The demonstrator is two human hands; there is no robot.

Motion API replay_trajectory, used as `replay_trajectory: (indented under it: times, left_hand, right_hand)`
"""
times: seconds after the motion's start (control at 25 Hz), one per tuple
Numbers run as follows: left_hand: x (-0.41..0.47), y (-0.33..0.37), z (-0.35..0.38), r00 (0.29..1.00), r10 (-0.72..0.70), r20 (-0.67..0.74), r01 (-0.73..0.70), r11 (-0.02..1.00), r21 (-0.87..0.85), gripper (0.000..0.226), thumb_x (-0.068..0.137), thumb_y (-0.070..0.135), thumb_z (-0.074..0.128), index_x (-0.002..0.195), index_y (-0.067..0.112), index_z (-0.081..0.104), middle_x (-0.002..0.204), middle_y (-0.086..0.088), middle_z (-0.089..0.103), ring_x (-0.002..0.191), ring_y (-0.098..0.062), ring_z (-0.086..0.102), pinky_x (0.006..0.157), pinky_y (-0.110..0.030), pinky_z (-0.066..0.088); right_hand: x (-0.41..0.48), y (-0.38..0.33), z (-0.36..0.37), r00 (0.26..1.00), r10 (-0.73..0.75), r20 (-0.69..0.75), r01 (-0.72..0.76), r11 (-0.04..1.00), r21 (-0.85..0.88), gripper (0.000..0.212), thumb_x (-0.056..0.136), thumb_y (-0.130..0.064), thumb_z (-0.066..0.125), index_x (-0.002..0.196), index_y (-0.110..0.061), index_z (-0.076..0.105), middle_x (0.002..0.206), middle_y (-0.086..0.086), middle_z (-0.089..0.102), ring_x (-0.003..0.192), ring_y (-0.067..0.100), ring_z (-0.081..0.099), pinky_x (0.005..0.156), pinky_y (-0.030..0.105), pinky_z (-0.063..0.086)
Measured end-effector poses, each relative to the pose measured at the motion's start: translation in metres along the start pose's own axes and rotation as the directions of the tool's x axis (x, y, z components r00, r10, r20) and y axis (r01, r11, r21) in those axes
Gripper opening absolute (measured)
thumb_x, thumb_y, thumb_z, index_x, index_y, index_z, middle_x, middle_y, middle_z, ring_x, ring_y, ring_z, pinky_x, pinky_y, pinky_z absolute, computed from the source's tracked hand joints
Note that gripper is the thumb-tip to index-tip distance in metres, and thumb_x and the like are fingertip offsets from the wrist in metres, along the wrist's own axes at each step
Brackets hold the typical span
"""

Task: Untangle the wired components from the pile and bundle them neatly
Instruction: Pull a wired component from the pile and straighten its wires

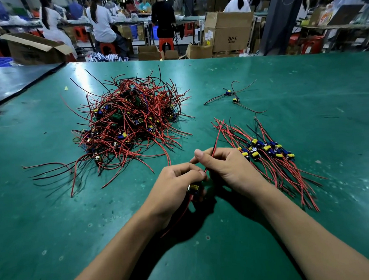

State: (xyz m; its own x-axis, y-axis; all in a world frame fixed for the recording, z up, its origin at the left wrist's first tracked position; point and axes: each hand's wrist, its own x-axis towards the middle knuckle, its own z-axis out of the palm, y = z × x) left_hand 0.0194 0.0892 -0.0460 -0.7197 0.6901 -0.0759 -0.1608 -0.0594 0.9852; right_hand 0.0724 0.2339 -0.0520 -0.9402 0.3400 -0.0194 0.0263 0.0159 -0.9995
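My left hand [177,183] curls its fingers round a small yellow-capped part [194,187] low over the green table [283,81]. My right hand [223,163] pinches the red wire [215,144] rising from it. The tangled pile [127,121] lies ahead to the left, and a straightened bunch [270,154] lies just beside my right hand.

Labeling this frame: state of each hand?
Left hand: gripping a small component with wires.
Right hand: pinching a red wire.
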Motion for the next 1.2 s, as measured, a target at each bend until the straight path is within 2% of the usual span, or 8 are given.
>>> replay_trajectory:
  times: [0.12,0.4,0.56,0.64,0.72,0.8,0.96,1.2]
  left_hand:
    - [0.000,0.000,-0.002,1.000,-0.014,0.024,0.014,1.000,0.006,0.020,0.086,0.000,0.059,0.067,0.005,0.063,0.056,-0.010,0.058,0.046,-0.020,0.051,0.048,-0.025,0.038]
    - [0.000,0.001,-0.005,0.997,-0.019,0.077,0.020,1.000,-0.004,0.025,0.085,-0.001,0.060,0.062,0.008,0.064,0.065,-0.009,0.059,0.050,-0.018,0.054,0.047,-0.025,0.043]
    - [0.001,0.001,-0.006,0.996,-0.021,0.084,0.022,1.000,-0.012,0.026,0.087,-0.003,0.057,0.063,0.006,0.063,0.066,-0.009,0.060,0.050,-0.017,0.054,0.046,-0.024,0.043]
    - [0.001,0.002,-0.007,0.996,-0.030,0.088,0.030,1.000,-0.002,0.023,0.087,-0.002,0.057,0.065,0.004,0.062,0.064,-0.008,0.060,0.048,-0.017,0.054,0.045,-0.024,0.043]
    - [0.001,0.002,-0.009,0.994,-0.063,0.090,0.059,0.997,0.044,0.021,0.087,0.001,0.058,0.067,0.005,0.063,0.058,-0.009,0.059,0.043,-0.018,0.051,0.043,-0.022,0.040]
    - [0.001,0.002,-0.010,0.993,-0.093,0.080,0.086,0.993,0.083,0.018,0.088,0.007,0.061,0.071,0.007,0.066,0.058,-0.013,0.060,0.040,-0.021,0.050,0.041,-0.020,0.037]
    - [0.007,-0.002,-0.007,0.994,-0.109,-0.025,0.108,0.994,-0.028,0.032,0.096,0.029,0.055,0.095,0.000,0.067,0.074,-0.015,0.070,0.052,-0.024,0.066,0.047,-0.023,0.051]
    - [0.015,-0.001,-0.009,0.981,-0.186,-0.053,0.172,0.965,-0.196,0.060,0.099,0.052,0.036,0.115,0.000,0.062,0.103,-0.023,0.071,0.083,-0.033,0.071,0.069,-0.039,0.061]
  right_hand:
    - [0.004,-0.002,-0.009,0.988,-0.098,-0.119,0.073,0.978,-0.196,0.039,0.091,-0.049,0.064,0.089,-0.012,0.078,0.042,-0.016,0.044,0.039,0.000,0.039,0.042,0.008,0.028]
    - [0.012,0.000,-0.022,0.896,-0.270,-0.353,0.085,0.884,-0.461,0.039,0.100,-0.043,0.055,0.091,-0.012,0.078,0.032,-0.024,0.038,0.038,-0.003,0.044,0.045,0.011,0.030]
    - [0.015,0.002,-0.022,0.884,-0.202,-0.422,0.060,0.943,-0.326,0.052,0.101,-0.052,0.045,0.079,-0.017,0.077,0.052,-0.008,0.050,0.038,0.003,0.039,0.045,0.020,0.031]
    - [0.015,-0.002,-0.018,0.918,0.018,-0.395,-0.006,0.999,0.033,0.062,0.103,-0.053,0.041,0.068,-0.014,0.076,0.059,-0.001,0.050,0.036,0.008,0.036,0.038,0.018,0.029]
    - [0.015,-0.006,-0.015,0.941,0.192,-0.278,-0.082,0.928,0.364,0.063,0.102,-0.052,0.044,0.065,-0.012,0.075,0.062,0.000,0.045,0.034,0.007,0.028,0.034,0.017,0.025]
    - [0.016,-0.006,-0.015,0.948,0.248,-0.201,-0.121,0.862,0.492,0.053,0.096,-0.054,0.052,0.082,-0.009,0.076,0.063,-0.001,0.041,0.034,0.004,0.025,0.034,0.017,0.024]
    - [0.013,-0.004,-0.010,0.937,0.285,-0.201,-0.171,0.878,0.446,0.066,0.074,-0.059,0.070,0.109,-0.004,0.066,0.068,-0.003,0.045,0.039,0.004,0.031,0.038,0.017,0.029]
    - [-0.002,-0.003,0.009,0.974,0.030,-0.224,-0.018,0.998,0.056,0.025,0.084,-0.039,0.077,0.086,-0.016,0.067,0.065,-0.006,0.056,0.043,0.007,0.045,0.040,0.019,0.035]
